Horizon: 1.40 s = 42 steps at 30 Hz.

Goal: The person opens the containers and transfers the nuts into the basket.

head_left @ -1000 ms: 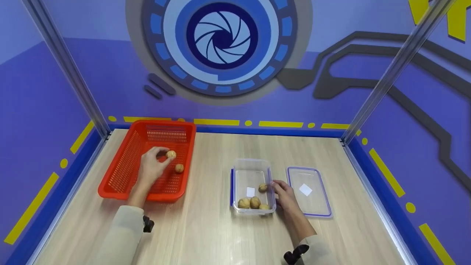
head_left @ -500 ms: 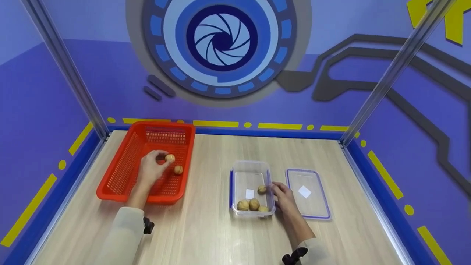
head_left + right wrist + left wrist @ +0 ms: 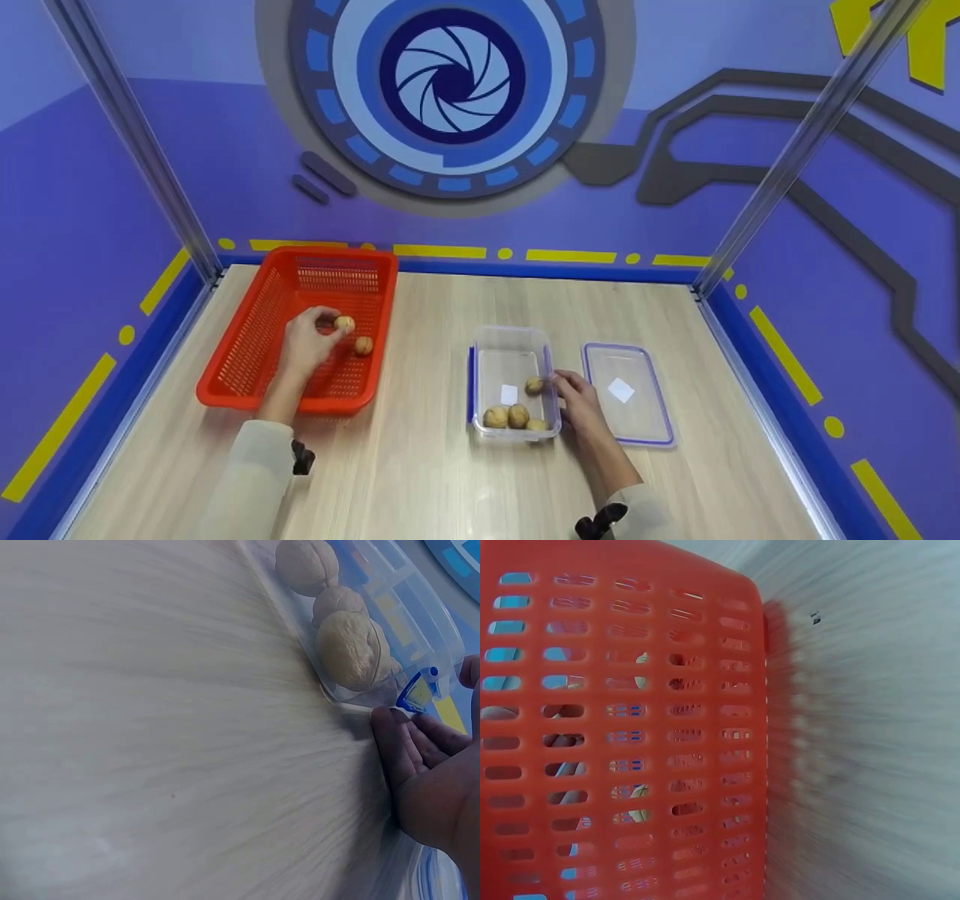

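Inside the red plastic basket, my left hand pinches a walnut between thumb and fingers. A second walnut lies on the basket floor beside the thumb. In the left wrist view the slotted basket wall mostly hides that hand. My right hand holds the right side of a clear food container, fingertips at its rim in the head view. The right wrist view has the fingers low against the container's side, near a blue-edged latch. Several walnuts sit in the container, mostly at its near end.
A clear lid with a purple-blue edge lies flat on the wooden table, right of the right hand. Purple printed walls and metal posts enclose the table at the back and sides.
My left hand, with the walnut pinched, has sunk slightly toward the basket floor. My right hand and the container stay in place; the head view has shifted a little.
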Tool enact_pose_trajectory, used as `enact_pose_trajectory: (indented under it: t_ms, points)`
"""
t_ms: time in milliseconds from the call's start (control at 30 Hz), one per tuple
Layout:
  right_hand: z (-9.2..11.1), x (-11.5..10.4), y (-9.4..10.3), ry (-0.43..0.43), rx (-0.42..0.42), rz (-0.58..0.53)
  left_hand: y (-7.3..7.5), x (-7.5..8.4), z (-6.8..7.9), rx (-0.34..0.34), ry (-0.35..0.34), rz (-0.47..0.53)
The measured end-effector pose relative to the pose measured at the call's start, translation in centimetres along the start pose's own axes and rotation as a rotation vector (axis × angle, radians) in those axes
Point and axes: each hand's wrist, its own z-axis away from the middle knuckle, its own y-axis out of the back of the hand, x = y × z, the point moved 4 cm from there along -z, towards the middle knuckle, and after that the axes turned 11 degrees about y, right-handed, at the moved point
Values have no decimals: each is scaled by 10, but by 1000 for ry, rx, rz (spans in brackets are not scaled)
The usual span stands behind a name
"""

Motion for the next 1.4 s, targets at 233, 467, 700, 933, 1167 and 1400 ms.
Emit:
enact_pose_trajectory:
  t_ms: [233,467,700,933,1167,1400]
  points:
    - [-1,-1,1,-10,-3,5,-2,0,0,-30,16,12]
    - [-1,-3,2,-2,8,14,-1,1,-1,-37,40,-11]
    - [-1,-3,0,3,11,21,1,10,0,11,-22,-66]
    - [-2,-4,-1,-1,-2,40,-7,36,12,28,-109,-99]
    - [-1,-5,0,6,-4,48,-36,88,35,-37,-245,-90]
    - [1,-1,0,-2,-7,49,-75,120,65,-85,-382,-52]
